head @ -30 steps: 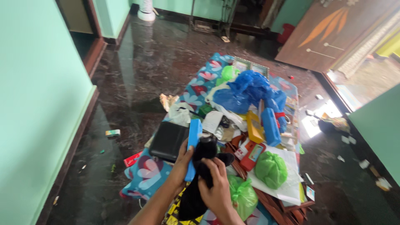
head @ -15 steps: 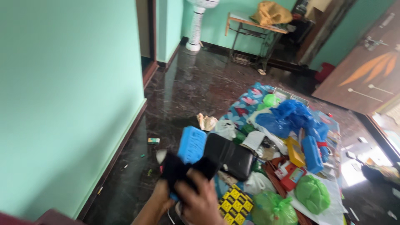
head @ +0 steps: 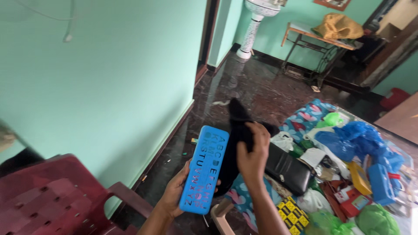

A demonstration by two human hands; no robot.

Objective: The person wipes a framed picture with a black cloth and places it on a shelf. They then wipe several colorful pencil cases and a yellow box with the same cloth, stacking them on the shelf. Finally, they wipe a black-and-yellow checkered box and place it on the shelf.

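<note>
My left hand [head: 173, 194] holds a long blue plastic box [head: 204, 169] with raised letters on its face, tilted upright in front of me. My right hand [head: 252, 153] grips a black cloth-like thing [head: 235, 130] that sticks up behind the blue box. Both hands are raised above the dark floor, left of a patterned mat [head: 305, 119].
A dark red plastic chair [head: 56, 196] stands at the lower left by the teal wall. On the mat lie a black wallet-like case [head: 287, 169], blue bags [head: 355, 139], green bags [head: 374, 219] and small boxes. A white pedestal [head: 252, 30] and a metal table [head: 318, 43] stand at the back.
My view has swung left and up toward the wall and chair. Both hands have lifted the blue box and the black thing higher; the box now faces me.
</note>
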